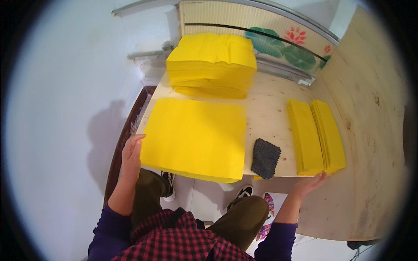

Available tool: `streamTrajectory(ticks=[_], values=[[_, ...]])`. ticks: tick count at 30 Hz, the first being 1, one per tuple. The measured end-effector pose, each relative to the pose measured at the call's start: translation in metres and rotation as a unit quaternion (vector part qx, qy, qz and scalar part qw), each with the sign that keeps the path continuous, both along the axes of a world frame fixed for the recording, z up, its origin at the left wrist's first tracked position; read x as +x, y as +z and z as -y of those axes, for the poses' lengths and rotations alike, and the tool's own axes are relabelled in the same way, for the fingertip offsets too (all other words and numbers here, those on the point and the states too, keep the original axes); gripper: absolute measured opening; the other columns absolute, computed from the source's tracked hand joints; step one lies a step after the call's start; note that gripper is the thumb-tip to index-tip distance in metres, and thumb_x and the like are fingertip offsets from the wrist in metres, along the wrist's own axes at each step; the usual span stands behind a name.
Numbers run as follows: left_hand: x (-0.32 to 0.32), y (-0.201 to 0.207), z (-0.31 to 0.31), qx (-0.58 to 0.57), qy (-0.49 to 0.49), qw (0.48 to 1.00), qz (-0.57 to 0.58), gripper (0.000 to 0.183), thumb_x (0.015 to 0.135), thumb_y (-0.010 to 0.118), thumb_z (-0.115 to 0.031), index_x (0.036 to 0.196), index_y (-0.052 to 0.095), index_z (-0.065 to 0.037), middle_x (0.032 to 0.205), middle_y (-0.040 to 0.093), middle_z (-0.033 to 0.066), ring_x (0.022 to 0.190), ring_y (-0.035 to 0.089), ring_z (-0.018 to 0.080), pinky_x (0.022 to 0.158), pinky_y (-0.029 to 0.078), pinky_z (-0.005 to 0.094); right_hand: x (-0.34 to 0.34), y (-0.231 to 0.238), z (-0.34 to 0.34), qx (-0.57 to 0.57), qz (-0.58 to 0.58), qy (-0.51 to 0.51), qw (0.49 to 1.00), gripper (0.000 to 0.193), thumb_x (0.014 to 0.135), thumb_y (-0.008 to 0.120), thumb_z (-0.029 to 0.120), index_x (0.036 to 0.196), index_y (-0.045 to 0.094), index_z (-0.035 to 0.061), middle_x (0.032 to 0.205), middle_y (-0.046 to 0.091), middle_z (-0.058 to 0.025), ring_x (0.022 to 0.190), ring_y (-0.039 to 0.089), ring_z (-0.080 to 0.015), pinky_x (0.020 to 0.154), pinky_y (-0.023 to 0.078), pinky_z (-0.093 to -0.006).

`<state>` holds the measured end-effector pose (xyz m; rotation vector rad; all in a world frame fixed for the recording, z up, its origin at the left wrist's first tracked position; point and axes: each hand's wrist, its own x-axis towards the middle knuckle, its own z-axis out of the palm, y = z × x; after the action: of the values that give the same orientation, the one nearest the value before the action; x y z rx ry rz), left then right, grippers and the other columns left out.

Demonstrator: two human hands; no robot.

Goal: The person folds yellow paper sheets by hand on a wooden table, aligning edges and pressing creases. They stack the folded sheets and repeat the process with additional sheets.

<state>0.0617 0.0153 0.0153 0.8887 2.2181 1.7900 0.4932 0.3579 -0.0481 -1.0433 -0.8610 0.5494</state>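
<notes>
A flat stack of square yellow cloth-like sheets (196, 139) lies at the table's front edge. My left hand (131, 153) is at its left side, fingers stretched and together, the fingertips at the edge. To the right, two long folded yellow piles (305, 138) lie side by side. My right hand (307, 185) reaches their front ends with its fingers extended, and nothing shows in its grasp. Between the square stack and the folded piles lies a dark grey knitted-looking pad (265, 158) with a jagged edge.
A tall, thick yellow stack (211, 65) stands at the back left of the wooden table (272, 115). A wooden panel (361, 130) borders the right side. Behind is a board painted with flowers (278, 43). A white wall (61, 130) rises on the left.
</notes>
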Motion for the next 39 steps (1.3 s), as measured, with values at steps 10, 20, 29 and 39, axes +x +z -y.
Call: streamTrajectory(ticks=[10, 20, 29, 39], values=[[-0.063, -0.009, 0.002, -0.113, -0.158, 0.940, -0.280, 0.008, 0.089, 0.056, -0.005, 0.093, 0.060, 0.000, 0.095, 0.059, 0.0163, 0.093, 0.056, 0.0354, 0.081, 0.045, 0.0410, -0.152, 0.071, 0.095, 0.015, 0.391, 0.488, 0.781, 0.013, 0.090, 0.061, 0.007, 0.100, 0.064, -0.0004, 0.101, 0.062, -0.0123, 0.096, 0.059, -0.0248, 0.088, 0.046, -0.0320], [-0.134, -0.026, -0.065, -0.148, -0.223, 0.905, -0.331, 0.009, 0.092, 0.052, -0.009, 0.095, 0.056, -0.001, 0.100, 0.056, 0.0176, 0.100, 0.053, 0.0360, 0.089, 0.043, 0.0424, -0.240, 0.065, 0.060, 0.048, 0.603, 0.403, 0.687, 0.022, 0.087, 0.062, 0.009, 0.106, 0.059, -0.0011, 0.111, 0.057, -0.0194, 0.107, 0.050, -0.0382, 0.096, 0.041, -0.0433], [-0.165, -0.012, -0.114, -0.156, -0.234, 0.885, -0.372, 0.009, 0.089, 0.055, -0.005, 0.097, 0.059, -0.003, 0.103, 0.060, 0.0162, 0.104, 0.054, 0.0354, 0.091, 0.043, 0.0429, -0.266, 0.063, 0.018, 0.001, 0.603, 0.339, 0.722, 0.030, 0.096, 0.054, 0.021, 0.116, 0.057, -0.0011, 0.121, 0.055, -0.0201, 0.117, 0.048, -0.0357, 0.101, 0.039, -0.0420], [-0.161, -0.027, -0.102, -0.109, -0.264, 0.885, -0.368, 0.007, 0.087, 0.056, -0.004, 0.093, 0.059, -0.002, 0.095, 0.060, 0.0155, 0.093, 0.056, 0.0368, 0.082, 0.045, 0.0438, -0.267, 0.047, 0.018, 0.056, 0.617, 0.358, 0.698, 0.029, 0.097, 0.053, 0.021, 0.116, 0.057, -0.0007, 0.118, 0.056, -0.0175, 0.111, 0.052, -0.0338, 0.100, 0.039, -0.0399]])
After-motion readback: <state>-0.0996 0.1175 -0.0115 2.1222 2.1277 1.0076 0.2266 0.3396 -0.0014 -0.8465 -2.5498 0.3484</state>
